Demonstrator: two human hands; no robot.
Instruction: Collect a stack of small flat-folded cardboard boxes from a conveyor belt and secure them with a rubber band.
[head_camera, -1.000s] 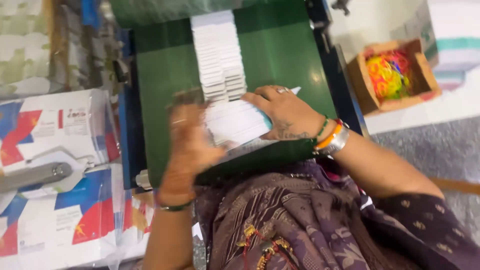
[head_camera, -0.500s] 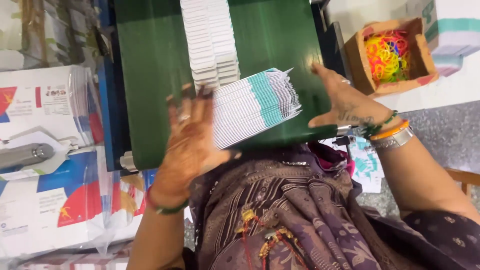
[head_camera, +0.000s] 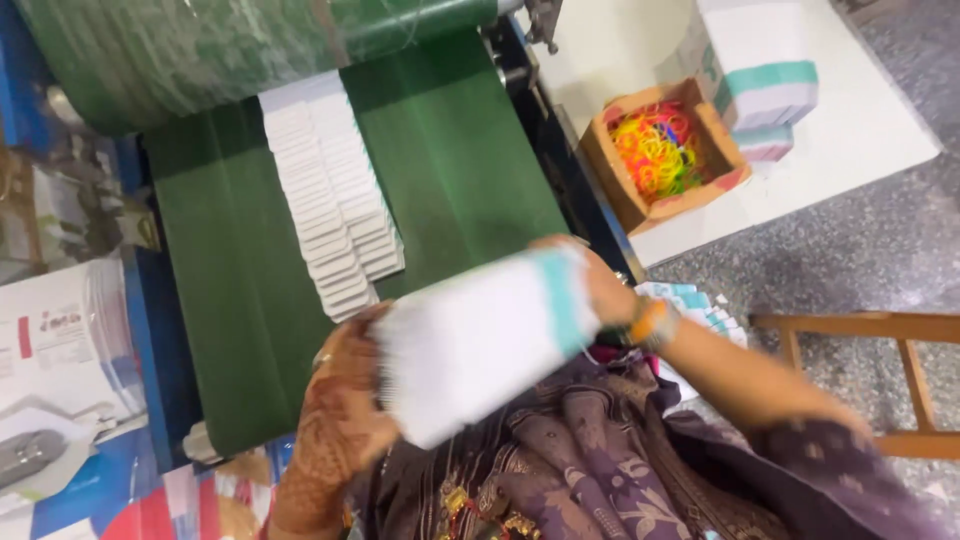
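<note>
A row of overlapping flat cartons (head_camera: 335, 205) lies on the conveyor belt (head_camera: 450, 170), with a box of rubber bands (head_camera: 662, 152) on the table (head_camera: 860, 130) to its right.

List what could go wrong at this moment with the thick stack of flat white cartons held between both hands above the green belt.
1. The stack of cartons is pressed only at its ends by the left hand and right hand; with no band visible around it, the middle could bow and spill.
2. It hangs partly over the green belt, so loose pieces might land on the shingled row of cartons and disturb it.
</note>
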